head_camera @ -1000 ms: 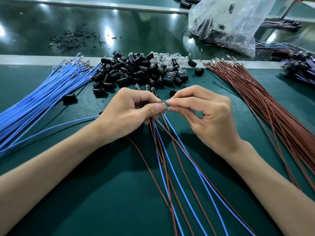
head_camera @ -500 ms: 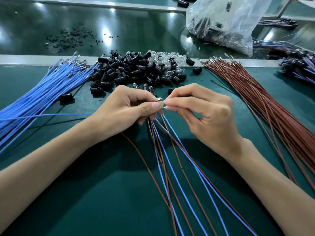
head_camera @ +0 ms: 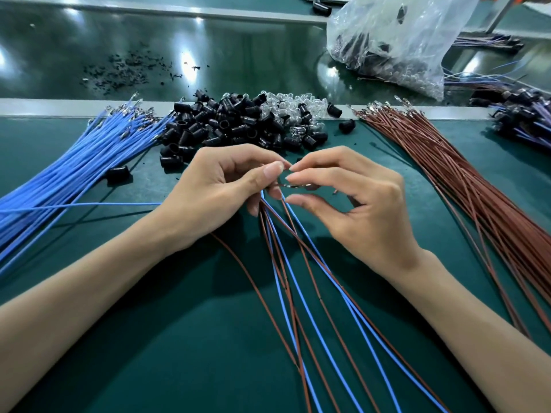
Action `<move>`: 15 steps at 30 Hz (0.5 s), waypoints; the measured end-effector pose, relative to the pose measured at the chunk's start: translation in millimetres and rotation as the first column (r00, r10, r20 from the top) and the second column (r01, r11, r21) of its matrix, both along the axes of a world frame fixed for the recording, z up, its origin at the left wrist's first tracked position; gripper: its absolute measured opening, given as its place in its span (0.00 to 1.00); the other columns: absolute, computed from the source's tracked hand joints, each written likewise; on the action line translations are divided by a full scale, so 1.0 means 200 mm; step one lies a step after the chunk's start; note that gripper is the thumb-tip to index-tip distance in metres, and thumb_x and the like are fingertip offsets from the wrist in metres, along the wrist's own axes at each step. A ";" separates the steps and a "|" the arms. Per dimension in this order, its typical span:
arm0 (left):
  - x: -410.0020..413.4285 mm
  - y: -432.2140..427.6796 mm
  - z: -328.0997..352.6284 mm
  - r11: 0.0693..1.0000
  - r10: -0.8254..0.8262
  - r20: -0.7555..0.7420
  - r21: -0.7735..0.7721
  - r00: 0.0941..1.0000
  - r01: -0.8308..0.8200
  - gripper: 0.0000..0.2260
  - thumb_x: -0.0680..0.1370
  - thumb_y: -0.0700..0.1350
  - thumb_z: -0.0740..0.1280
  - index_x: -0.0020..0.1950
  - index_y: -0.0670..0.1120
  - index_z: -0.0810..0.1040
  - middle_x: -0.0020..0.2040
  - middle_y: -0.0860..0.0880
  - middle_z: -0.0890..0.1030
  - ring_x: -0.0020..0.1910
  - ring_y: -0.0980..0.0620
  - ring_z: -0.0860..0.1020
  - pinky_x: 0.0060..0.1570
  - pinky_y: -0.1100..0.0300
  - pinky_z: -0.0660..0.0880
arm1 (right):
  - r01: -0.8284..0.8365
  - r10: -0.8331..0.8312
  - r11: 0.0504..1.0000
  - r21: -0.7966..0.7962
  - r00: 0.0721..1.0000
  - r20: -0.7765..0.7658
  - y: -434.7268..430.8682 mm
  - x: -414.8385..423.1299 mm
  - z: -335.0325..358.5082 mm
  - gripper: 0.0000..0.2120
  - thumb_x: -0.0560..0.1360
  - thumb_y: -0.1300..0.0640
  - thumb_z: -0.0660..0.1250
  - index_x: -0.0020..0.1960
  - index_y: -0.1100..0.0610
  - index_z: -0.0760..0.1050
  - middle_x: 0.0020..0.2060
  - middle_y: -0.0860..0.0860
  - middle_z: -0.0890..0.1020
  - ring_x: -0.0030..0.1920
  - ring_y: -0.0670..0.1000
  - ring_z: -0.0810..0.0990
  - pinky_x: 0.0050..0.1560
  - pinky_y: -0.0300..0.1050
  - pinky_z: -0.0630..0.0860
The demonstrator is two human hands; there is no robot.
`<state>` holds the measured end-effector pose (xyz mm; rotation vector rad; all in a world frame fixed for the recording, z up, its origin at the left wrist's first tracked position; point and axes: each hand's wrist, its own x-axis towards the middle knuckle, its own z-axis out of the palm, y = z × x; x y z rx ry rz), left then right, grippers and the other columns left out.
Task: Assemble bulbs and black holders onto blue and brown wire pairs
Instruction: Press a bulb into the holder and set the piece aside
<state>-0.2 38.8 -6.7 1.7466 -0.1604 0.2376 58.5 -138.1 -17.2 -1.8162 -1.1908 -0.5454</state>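
The left hand clasps blue and brown wires at their far ends. The right hand pinches one wire tip; black holders and bulbs lie heaped just beyond

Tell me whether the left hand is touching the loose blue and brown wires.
Touching. Head view: the left hand grips the wires, whose upper ends vanish under its curled fingers.

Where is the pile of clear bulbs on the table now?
In the head view, the clear bulbs lie at the far middle of the green table, directly right of the black holders and left of the brown wires.
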 end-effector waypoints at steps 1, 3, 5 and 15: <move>0.00 0.00 0.00 1.000 0.009 0.006 -0.001 1.000 -0.009 0.08 0.75 0.45 0.65 0.47 0.42 0.81 0.32 0.51 0.80 0.26 0.55 0.73 0.30 0.72 0.68 | 0.003 -0.003 1.000 0.002 1.000 0.002 0.00 0.00 0.00 0.05 0.71 0.66 0.74 0.47 0.65 0.83 0.44 0.57 0.82 0.44 0.49 0.81 0.50 0.37 0.76; 0.00 0.00 -0.01 1.000 0.024 0.011 0.017 1.000 -0.025 0.06 0.74 0.45 0.66 0.44 0.44 0.81 0.33 0.51 0.81 0.28 0.55 0.76 0.32 0.70 0.71 | 0.017 -0.017 1.000 0.009 1.000 0.010 0.01 0.00 0.00 0.05 0.72 0.67 0.73 0.47 0.64 0.83 0.44 0.58 0.81 0.43 0.48 0.80 0.49 0.36 0.76; 0.00 0.00 -0.01 0.999 0.040 0.000 0.001 0.999 -0.040 0.06 0.74 0.46 0.66 0.42 0.45 0.80 0.34 0.52 0.82 0.31 0.55 0.79 0.35 0.66 0.76 | 0.034 -0.034 0.999 0.008 0.999 0.027 0.01 0.00 -0.01 0.05 0.73 0.67 0.72 0.48 0.65 0.83 0.43 0.58 0.81 0.43 0.48 0.80 0.49 0.35 0.75; 0.00 0.00 0.00 0.998 0.038 -0.020 0.046 0.999 -0.037 0.07 0.73 0.47 0.65 0.42 0.44 0.79 0.32 0.54 0.80 0.31 0.58 0.78 0.33 0.69 0.71 | 0.025 -0.025 1.000 0.001 0.999 0.038 0.01 0.00 -0.01 0.05 0.73 0.67 0.72 0.48 0.64 0.83 0.43 0.57 0.82 0.43 0.50 0.81 0.49 0.37 0.76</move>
